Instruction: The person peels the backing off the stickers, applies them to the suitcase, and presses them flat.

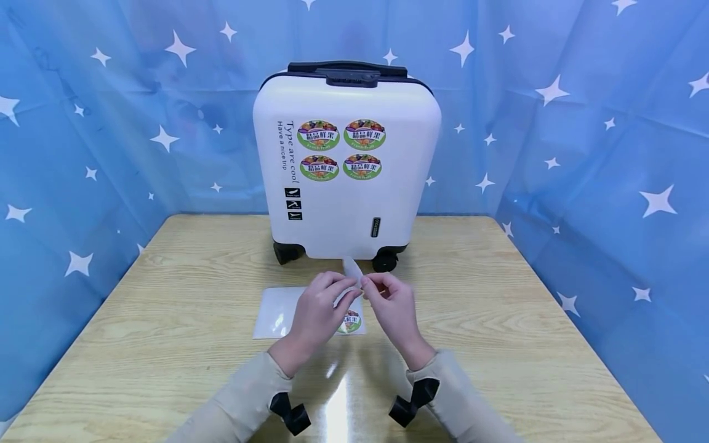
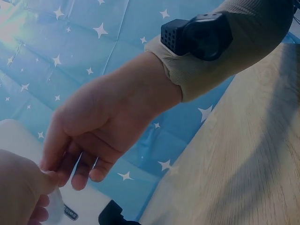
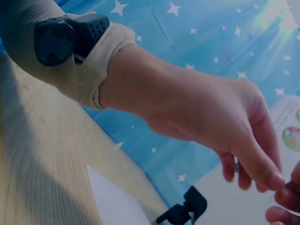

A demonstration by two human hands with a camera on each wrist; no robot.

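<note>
Above the table's middle, my right hand (image 1: pixel 392 307) pinches a small whitish sticker piece (image 1: pixel 352 269), which stands up from its fingertips. My left hand (image 1: pixel 321 311) meets it from the other side, thumb and forefinger pinching at the same piece. In the left wrist view the right hand (image 2: pixel 98 112) shows with its fingertips against the left ones, a translucent edge below them. A white sticker sheet (image 1: pixel 277 311) lies under the left hand, one oval fruit sticker (image 1: pixel 350 321) showing near its right end. Behind stands a white suitcase (image 1: pixel 354 209) bearing several oval fruit stickers (image 1: pixel 362 135).
The suitcase's black wheels (image 1: pixel 384 261) rest on the wooden table (image 1: pixel 487 332) just beyond the hands. A blue star-patterned curtain (image 1: pixel 221 111) encloses the back and both sides. Black wrist mounts (image 1: pixel 293 418) sit on both sleeves.
</note>
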